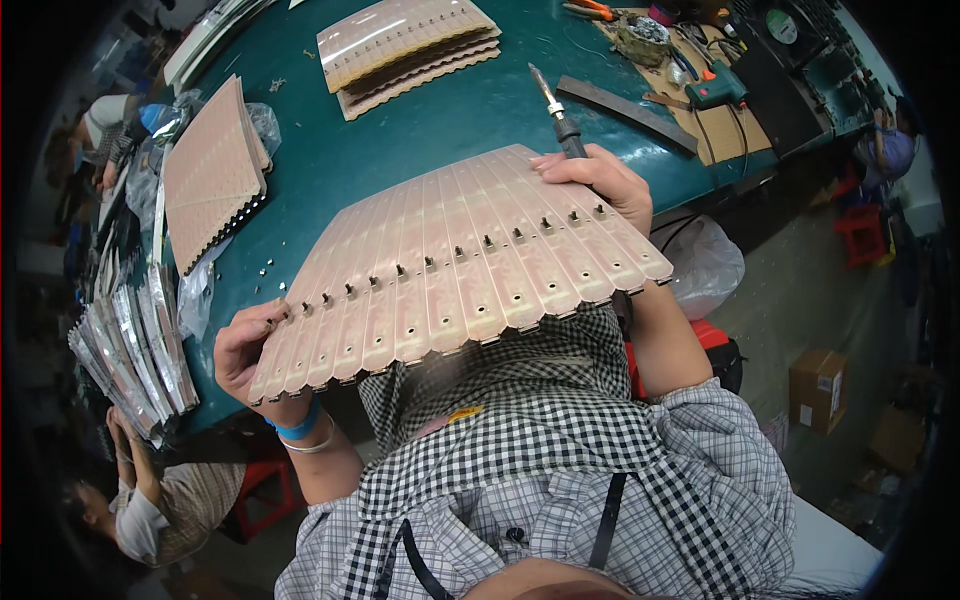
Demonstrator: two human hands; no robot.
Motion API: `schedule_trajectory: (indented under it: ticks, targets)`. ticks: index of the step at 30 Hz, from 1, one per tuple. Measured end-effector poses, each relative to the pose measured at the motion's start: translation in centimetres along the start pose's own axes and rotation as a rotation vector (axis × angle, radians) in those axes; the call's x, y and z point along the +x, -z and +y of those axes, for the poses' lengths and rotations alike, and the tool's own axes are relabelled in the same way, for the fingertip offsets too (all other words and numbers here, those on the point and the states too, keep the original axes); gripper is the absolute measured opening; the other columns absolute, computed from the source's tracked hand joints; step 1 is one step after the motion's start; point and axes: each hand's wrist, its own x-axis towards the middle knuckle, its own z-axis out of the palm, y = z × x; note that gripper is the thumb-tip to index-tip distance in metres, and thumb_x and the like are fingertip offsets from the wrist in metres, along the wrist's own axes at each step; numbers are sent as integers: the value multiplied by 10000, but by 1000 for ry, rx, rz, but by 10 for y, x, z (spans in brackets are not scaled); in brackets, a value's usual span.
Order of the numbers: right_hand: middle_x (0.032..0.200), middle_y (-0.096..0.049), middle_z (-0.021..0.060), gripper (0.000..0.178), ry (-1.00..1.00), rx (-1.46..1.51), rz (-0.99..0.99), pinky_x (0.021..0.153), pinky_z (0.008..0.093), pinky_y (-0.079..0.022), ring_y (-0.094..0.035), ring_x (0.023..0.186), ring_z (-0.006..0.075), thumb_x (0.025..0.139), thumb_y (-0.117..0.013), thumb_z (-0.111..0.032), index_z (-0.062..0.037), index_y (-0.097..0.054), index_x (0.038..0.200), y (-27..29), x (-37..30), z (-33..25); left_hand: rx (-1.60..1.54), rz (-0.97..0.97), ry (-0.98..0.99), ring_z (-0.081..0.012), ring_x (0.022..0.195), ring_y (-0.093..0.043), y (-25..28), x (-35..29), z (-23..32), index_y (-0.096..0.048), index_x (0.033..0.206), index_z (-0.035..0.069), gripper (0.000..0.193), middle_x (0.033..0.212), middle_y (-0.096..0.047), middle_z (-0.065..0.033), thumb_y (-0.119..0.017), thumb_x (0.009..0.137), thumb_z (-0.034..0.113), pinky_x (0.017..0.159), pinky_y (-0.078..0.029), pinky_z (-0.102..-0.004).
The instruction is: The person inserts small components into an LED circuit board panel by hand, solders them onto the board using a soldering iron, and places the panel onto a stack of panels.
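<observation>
A wide pinkish panel of joined circuit board strips [440, 225] is held up, tilted, in front of my body. A row of small dark upright parts crosses it, and its near edge is scalloped with small holes. My left hand [238, 348] is closed on the panel's left edge. At the far right corner, my right hand [618, 190] grips the panel and also holds a soldering iron [566, 128], its metal tip pointing up and away. The right palm is partly hidden.
Panel stacks [400, 50] [215, 165] lie on the green table [420, 125]. Silver-wrapped strips [145, 345] fill the left edge. A dark bar [625, 112], a green tool [715, 88] and a wire-filled pot [642, 38] are at right. Other people sit nearby.
</observation>
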Motion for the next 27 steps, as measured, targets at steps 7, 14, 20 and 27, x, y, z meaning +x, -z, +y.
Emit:
schedule_trajectory:
  ticks: [7, 14, 20, 27]
  targets:
    - [944, -686, 94, 208, -28, -15, 8, 719, 247, -522, -672, 833, 172, 762, -676, -4, -42, -726, 960, -3, -3, 3, -67, -31, -1, -248, 917, -675, 8, -3, -4, -605, 1029, -7, 243, 1015, -685, -199, -732, 830, 54, 850, -547, -371]
    - [929, -673, 86, 194, -26, -17, 5, 701, 252, -517, -665, 818, 172, 777, -666, -4, -41, -724, 958, -3, -6, 3, -74, -31, -17, -241, 915, -678, 8, -5, -5, -607, 1067, -13, 257, 1033, -683, -193, -715, 839, 34, 840, -558, -368]
    - [919, -672, 90, 200, -5, -44, 28, 692, 260, -515, -669, 803, 191, 772, -671, -9, -47, -720, 963, -3, -7, 0, 281, 111, 66, -192, 918, -673, 5, -18, 10, -565, 1233, -67, 458, 1127, -664, -156, -736, 859, 137, 826, -546, -327]
    - [904, -677, 138, 209, 93, -159, 37, 651, 294, -521, -683, 767, 251, 743, -709, -41, -30, -717, 952, -1, -5, -4, -141, 112, 711, -40, 503, -479, 19, -58, 39, -541, 1262, -32, 411, 967, -649, -94, -621, 966, 241, 456, -379, -203]
